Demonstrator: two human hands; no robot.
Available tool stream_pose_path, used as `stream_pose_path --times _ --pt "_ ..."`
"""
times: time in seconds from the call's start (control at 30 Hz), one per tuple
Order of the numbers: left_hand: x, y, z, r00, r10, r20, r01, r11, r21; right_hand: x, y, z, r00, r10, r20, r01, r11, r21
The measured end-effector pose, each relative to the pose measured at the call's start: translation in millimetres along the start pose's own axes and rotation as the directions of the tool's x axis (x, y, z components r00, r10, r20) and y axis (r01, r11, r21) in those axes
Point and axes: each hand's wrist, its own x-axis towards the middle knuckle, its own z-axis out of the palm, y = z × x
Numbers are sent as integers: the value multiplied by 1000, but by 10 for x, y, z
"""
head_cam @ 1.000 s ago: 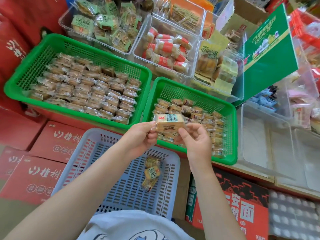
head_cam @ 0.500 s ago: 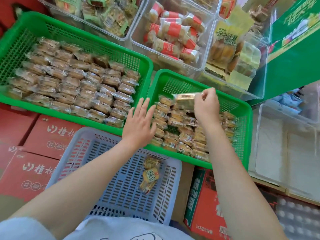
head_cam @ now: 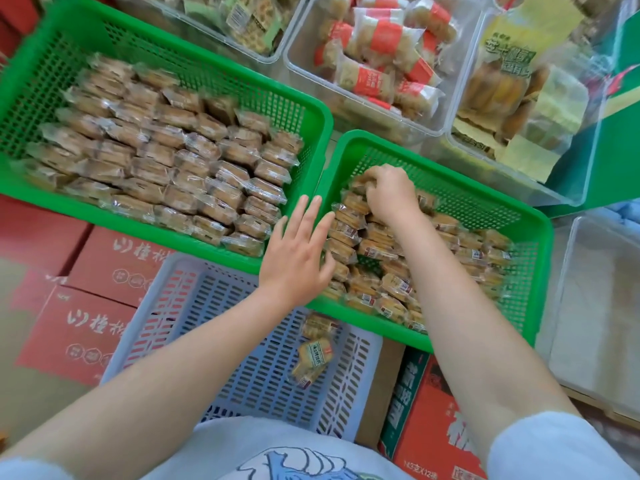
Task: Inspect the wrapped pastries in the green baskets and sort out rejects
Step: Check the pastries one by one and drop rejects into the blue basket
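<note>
At the far end of the right green basket (head_cam: 533, 271), the right hand (head_cam: 389, 192) curls onto a wrapped pastry (head_cam: 360, 181); the left hand (head_cam: 298, 251) hovers flat, empty. Packets look light, crinkly, slippery and crushable: pinch the edges.

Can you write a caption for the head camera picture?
Right hand reaches into the right green basket of wrapped pastries.

right hand (head_cam: 389, 192) lowered pastry (head_cam: 360, 180) into basket (head_cam: 533, 271)
</note>
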Motion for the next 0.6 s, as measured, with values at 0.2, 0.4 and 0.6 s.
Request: stream_pose_path --times 0.2,0.4,0.6 --pt "1 7 9 1000 -3 -7 3 1000 18 -72 -21 26 986 -99 -132 90 993 -75" --pt "-7 8 6 1000 -5 2 5 1000 9 -213 -72 196 982 -149 -115 114 957 -267" --pt "-12 9 -27 999 -9 48 9 1000 13 -192 -112 223 989 -122 -89 103 976 -193"
